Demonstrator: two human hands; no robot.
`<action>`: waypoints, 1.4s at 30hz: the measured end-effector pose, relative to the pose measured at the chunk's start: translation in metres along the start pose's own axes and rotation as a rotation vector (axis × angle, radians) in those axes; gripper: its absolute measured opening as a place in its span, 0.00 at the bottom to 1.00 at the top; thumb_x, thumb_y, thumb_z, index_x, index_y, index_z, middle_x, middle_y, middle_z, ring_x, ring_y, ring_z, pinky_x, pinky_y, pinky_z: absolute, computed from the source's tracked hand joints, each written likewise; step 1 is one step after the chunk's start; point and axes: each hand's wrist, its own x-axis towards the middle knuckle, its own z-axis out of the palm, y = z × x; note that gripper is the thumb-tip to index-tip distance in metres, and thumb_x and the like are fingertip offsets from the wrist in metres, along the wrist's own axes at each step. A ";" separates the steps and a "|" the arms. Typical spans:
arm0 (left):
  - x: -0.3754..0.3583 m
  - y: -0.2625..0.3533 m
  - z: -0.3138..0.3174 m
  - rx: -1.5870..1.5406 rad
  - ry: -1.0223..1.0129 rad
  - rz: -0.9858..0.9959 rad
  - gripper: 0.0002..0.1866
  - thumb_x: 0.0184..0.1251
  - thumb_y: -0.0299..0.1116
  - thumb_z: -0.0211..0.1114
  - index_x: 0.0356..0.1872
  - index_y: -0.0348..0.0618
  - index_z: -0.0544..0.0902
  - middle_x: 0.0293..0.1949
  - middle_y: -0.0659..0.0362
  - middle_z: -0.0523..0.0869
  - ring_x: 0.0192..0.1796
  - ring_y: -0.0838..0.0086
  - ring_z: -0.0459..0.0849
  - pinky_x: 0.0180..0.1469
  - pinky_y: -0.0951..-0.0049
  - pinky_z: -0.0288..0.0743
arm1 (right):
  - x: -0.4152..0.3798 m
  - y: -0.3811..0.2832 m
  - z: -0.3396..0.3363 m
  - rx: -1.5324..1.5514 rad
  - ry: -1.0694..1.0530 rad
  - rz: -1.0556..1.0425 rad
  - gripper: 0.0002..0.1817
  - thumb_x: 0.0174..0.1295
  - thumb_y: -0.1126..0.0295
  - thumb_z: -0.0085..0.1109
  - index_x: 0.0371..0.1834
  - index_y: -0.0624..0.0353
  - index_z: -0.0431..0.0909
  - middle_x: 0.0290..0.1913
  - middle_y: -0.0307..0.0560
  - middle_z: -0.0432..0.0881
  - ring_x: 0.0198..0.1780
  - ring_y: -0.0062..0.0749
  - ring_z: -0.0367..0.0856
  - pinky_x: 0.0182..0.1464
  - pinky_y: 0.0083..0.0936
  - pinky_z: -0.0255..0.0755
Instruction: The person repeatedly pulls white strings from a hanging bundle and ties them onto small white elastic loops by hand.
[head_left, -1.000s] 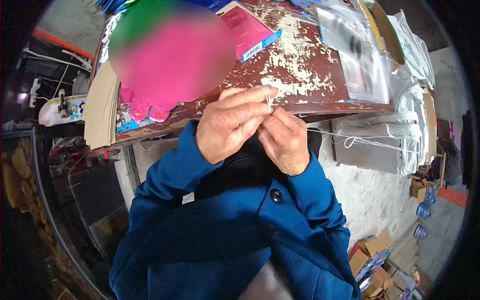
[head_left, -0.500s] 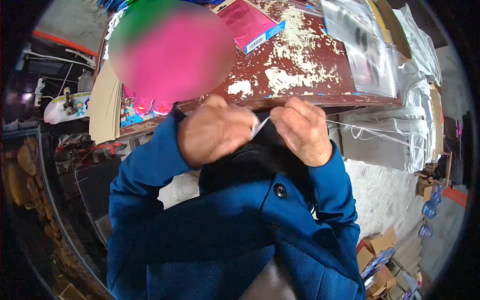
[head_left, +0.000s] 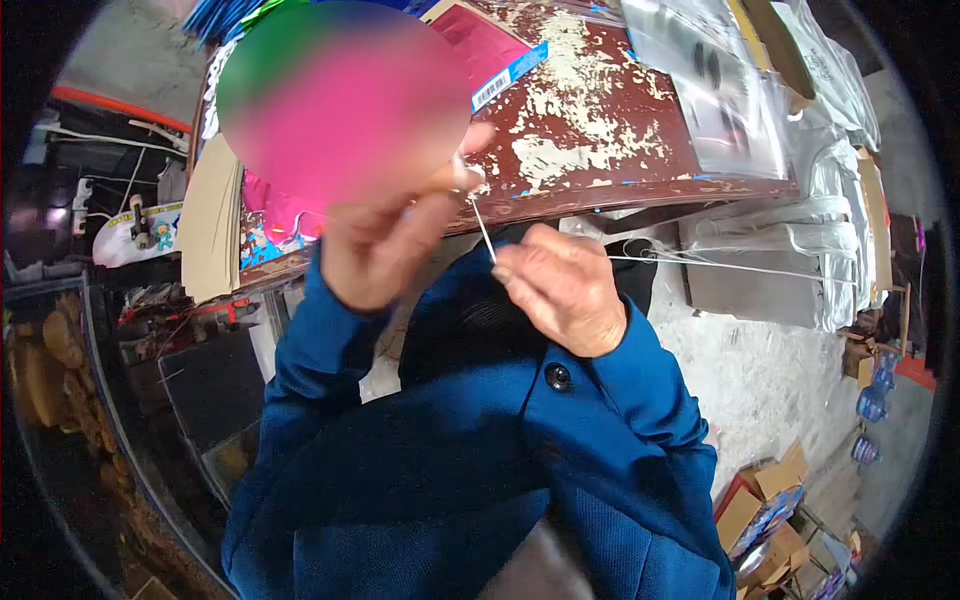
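In the head view my right hand point(head_left: 565, 285) pinches a white string point(head_left: 483, 230) between thumb and fingers, just in front of the table's near edge. From there the string runs up, straight, to my left hand point(head_left: 385, 245). Motion blurs that hand, and a blurred patch covers part of its fingers. A bit of white shows at its fingertips, where the string ends. Behind my right hand, more thin string stretches off to the right, toward the plastic-wrapped stack.
A worn brown table point(head_left: 640, 130) holds a pink package with a blue edge point(head_left: 495, 85), clear plastic bags point(head_left: 740, 130) and brown card sheets point(head_left: 212, 220). A blurred oval hides much of its left side. At right stands a plastic-wrapped stack point(head_left: 770, 240); open cardboard boxes point(head_left: 770, 500) lie below.
My left hand has moved up and away from the right, drawing out a longer stretch of string between them. My right hand has shifted slightly left and down.
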 end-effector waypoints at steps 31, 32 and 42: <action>-0.028 0.046 -0.040 0.246 -0.524 -0.386 0.10 0.60 0.25 0.56 0.39 0.33 0.83 0.53 0.43 0.79 0.51 0.58 0.80 0.51 0.70 0.73 | 0.034 -0.013 0.001 0.240 -0.124 -0.004 0.05 0.54 0.78 0.55 0.34 0.58 0.74 0.29 0.46 0.71 0.25 0.41 0.70 0.28 0.29 0.65; -0.031 0.044 -0.053 0.076 -0.572 -0.389 0.11 0.59 0.24 0.57 0.40 0.33 0.83 0.53 0.43 0.79 0.51 0.57 0.80 0.52 0.69 0.72 | 0.032 -0.009 0.004 0.304 -0.111 0.029 0.05 0.54 0.78 0.54 0.34 0.58 0.74 0.29 0.46 0.72 0.25 0.41 0.70 0.28 0.28 0.65; -0.033 0.036 -0.023 0.435 -0.319 -0.176 0.13 0.57 0.23 0.58 0.43 0.33 0.82 0.54 0.39 0.77 0.52 0.56 0.80 0.53 0.64 0.72 | 0.031 -0.031 0.006 0.202 -0.197 0.093 0.02 0.54 0.77 0.55 0.30 0.60 0.74 0.27 0.46 0.73 0.24 0.40 0.69 0.29 0.29 0.65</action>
